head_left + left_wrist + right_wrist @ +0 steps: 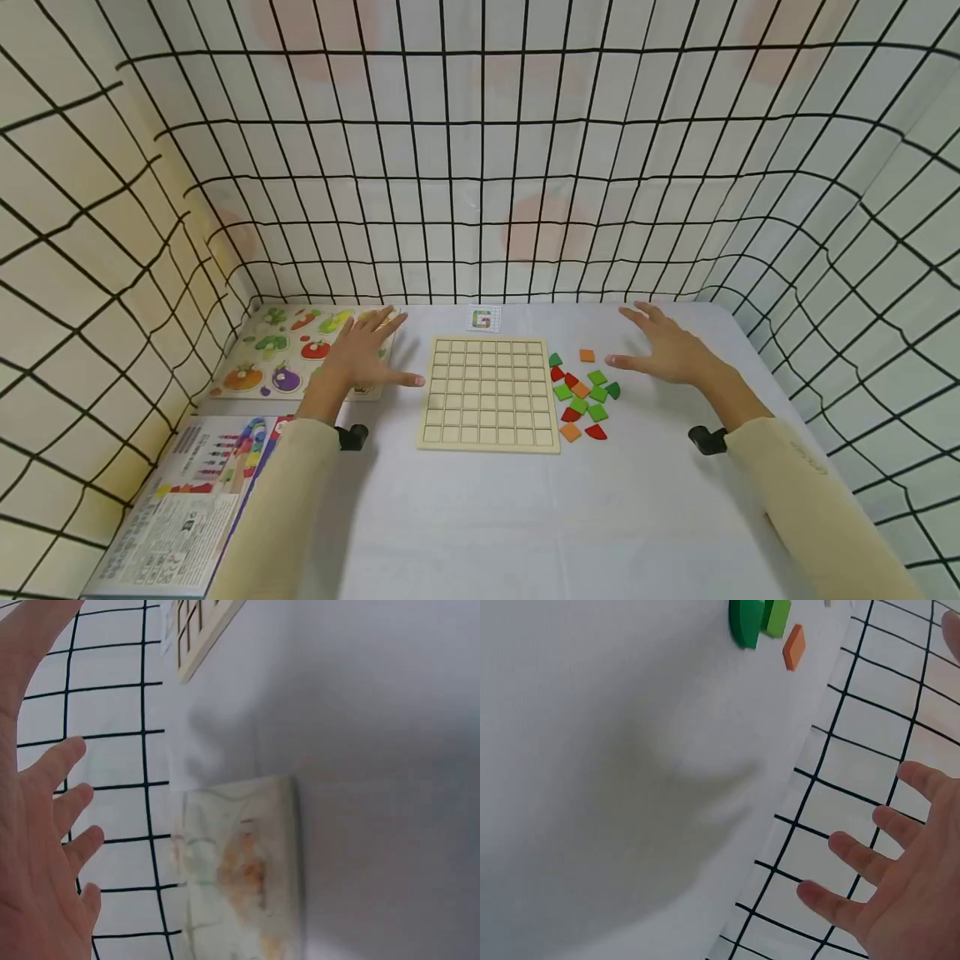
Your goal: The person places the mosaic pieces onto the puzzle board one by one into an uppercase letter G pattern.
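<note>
The pale wood-coloured square grid board point(489, 395) lies flat on the white cloth-covered table point(480, 525), between both hands, white cloth stretching from its near edge towards the person. Small green, red and orange flat pieces point(579, 406) crowd its right edge. The left hand point(362, 354) and right hand point(667, 350) hold nothing, fingers spread. A small white printed card point(483, 319) lies beyond the board; a fruit-and-vegetable picture board point(292, 354) sits left. Black wire mesh point(482, 53) bounds the back and sides.
</note>
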